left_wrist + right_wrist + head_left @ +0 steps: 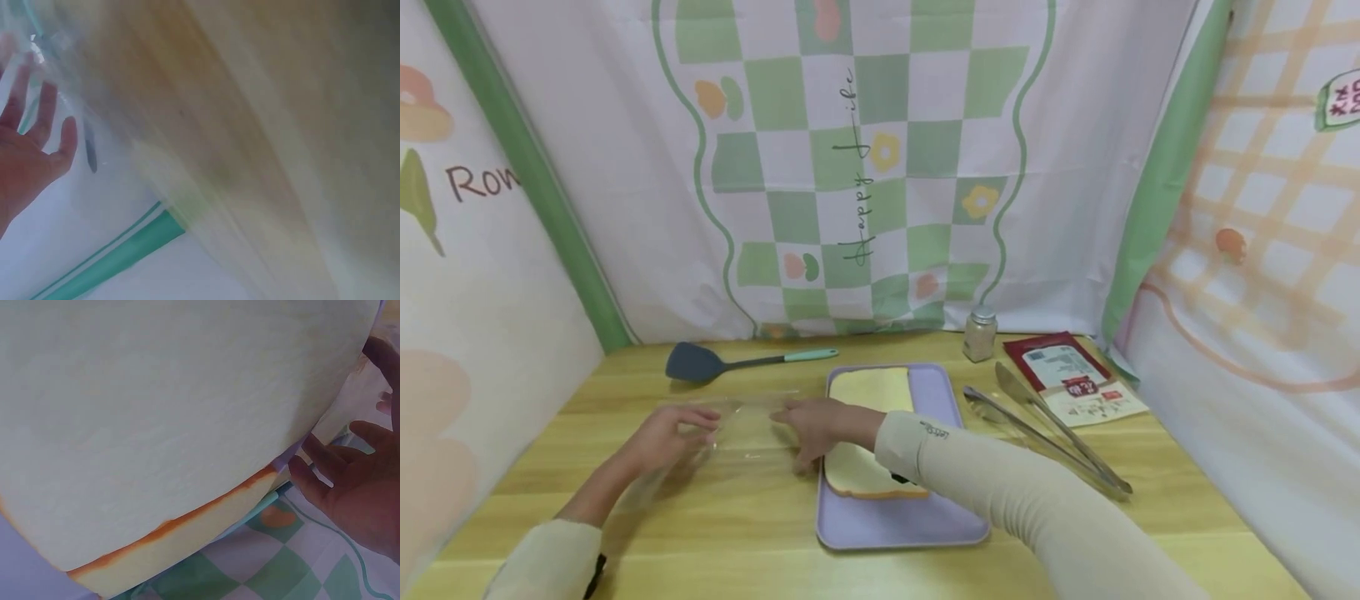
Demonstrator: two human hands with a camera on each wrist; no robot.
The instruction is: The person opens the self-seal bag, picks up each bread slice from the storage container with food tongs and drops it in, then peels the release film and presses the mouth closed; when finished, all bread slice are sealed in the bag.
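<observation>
A clear plastic bag (748,437) spreads low over the wood, between my two hands. With its thumb and forefinger close together, my left hand (662,437) pinches the bag's left side; its other fingers are extended in the left wrist view. My right hand (820,423) reaches left across the tray, thumb apart from its fingers, near the bag's right side. Under the right wrist lies a large pale bread slice (865,479) with a brown crust, on a lilac tray (895,529). The right sleeve hides part of the bread.
A dark spatula (694,363) with a mint handle lies at the back left. A glass shaker jar (980,335) stands behind the tray. Right of the tray are metal tongs (1060,433) and a red and cream packet (1078,383). Printed curtains (880,208) enclose the table (737,550).
</observation>
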